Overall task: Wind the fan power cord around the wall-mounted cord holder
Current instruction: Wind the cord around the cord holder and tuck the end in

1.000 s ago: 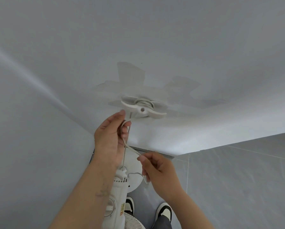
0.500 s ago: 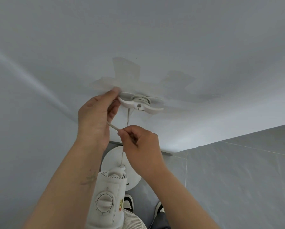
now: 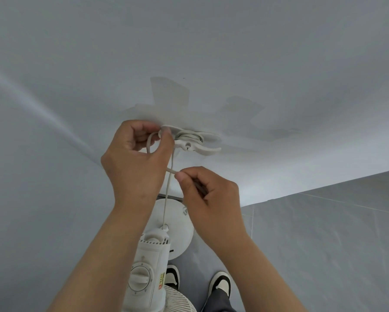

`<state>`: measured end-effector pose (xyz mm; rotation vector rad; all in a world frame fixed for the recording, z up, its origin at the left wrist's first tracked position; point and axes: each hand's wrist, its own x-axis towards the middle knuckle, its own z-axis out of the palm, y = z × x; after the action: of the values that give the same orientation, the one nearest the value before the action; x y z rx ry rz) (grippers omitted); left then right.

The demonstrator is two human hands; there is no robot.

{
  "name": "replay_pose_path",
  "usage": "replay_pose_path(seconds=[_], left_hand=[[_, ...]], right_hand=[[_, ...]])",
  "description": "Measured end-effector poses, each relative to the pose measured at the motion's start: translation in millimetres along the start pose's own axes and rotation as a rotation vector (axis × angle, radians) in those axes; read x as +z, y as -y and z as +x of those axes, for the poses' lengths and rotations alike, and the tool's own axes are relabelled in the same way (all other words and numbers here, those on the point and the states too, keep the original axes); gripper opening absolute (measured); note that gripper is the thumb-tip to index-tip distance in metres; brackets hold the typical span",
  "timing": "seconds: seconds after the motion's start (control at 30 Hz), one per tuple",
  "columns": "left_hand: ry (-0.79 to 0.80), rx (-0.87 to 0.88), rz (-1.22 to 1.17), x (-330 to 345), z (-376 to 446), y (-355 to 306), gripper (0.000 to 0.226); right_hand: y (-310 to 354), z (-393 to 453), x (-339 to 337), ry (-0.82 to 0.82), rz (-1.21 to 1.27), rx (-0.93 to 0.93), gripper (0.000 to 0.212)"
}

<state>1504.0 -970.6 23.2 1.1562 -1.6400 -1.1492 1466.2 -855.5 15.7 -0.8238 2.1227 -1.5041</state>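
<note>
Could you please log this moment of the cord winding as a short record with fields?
holder: white plastic winged cord holder on the grey wall, several turns already wound
cord: thin white power cord running down to the white fan motor housing
left hand: holds a cord loop at the holder's left wing
right hand: pinches the cord below the holder

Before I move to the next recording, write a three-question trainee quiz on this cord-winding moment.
1. True or false: coils of power cord already sit on the wall-mounted cord holder.
2. Which hand loops the cord at the holder's edge? A) left hand B) right hand
3. Fill in: the cord runs down to the top of the ____, which carries a rotary dial.

Key: 1 true; 2 A; 3 fan. The right hand pinches the cord lower down.
</note>
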Motion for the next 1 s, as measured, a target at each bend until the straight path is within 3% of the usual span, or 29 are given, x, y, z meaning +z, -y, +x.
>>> replay_pose_path(seconds=[0.07, 0.2, 0.57, 0.7, 1.0], left_hand=[[-0.024, -0.065, -0.033, 1.5, 1.9, -0.2, 0.013], [-0.064, -0.406, -0.363, 4.7, 9.1, 1.9, 0.018], [-0.182, -0.490, -0.470, 15.4, 4.5, -5.5, 0.029], [-0.105, -0.437, -0.393, 20.9, 10.1, -1.9, 0.029], [0.046, -0.025, -0.084, 14.3, -0.1, 6.6, 0.026]], right_hand=[[-0.2, 1.9, -2.7, -0.027, -0.014, -0.018, 0.018], [5.1, 7.4, -6.8, -0.090, -0.075, -0.105, 0.019], [5.4, 8.5, -11.3, -0.204, -0.115, -0.160, 0.020], [4.6, 8.6, -15.0, -0.227, -0.105, -0.141, 0.017], [-9.5, 23.1, -45.0, -0.458, -0.181, -0.059, 0.013]])
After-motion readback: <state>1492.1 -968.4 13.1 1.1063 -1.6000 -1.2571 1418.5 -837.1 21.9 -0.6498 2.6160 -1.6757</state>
